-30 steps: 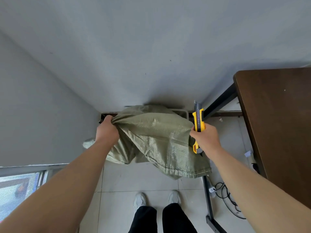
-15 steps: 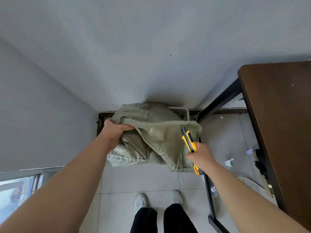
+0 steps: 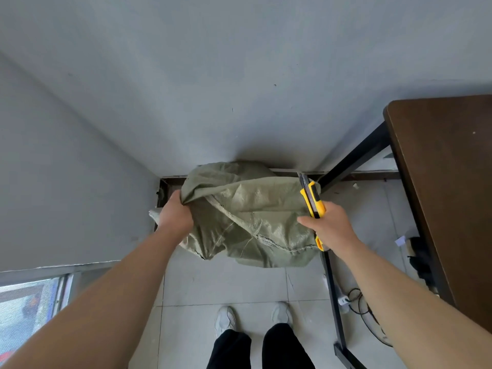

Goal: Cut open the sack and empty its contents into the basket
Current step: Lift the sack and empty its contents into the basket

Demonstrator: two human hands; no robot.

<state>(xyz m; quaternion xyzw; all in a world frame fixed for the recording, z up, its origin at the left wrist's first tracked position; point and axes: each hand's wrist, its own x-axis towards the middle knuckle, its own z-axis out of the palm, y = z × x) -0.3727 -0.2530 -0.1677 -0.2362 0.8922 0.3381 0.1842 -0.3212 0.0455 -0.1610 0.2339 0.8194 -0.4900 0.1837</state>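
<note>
An olive-green woven sack hangs slack in front of the wall corner, held up off the tiled floor. My left hand grips its left edge in a bunch. My right hand holds a yellow and black utility knife, blade end pointing up, and also presses against the sack's right edge. The basket is almost wholly hidden behind the sack; only a thin pale strip of rim shows at the wall.
A dark wooden table on a black metal frame stands close on the right. Cables and a power strip lie on the floor under it. My feet stand on the tiles below. A window is at lower left.
The sack, bunched low half a second ago, is spread wide and lifted again. My right hand rose with the knife, which now points upward.
</note>
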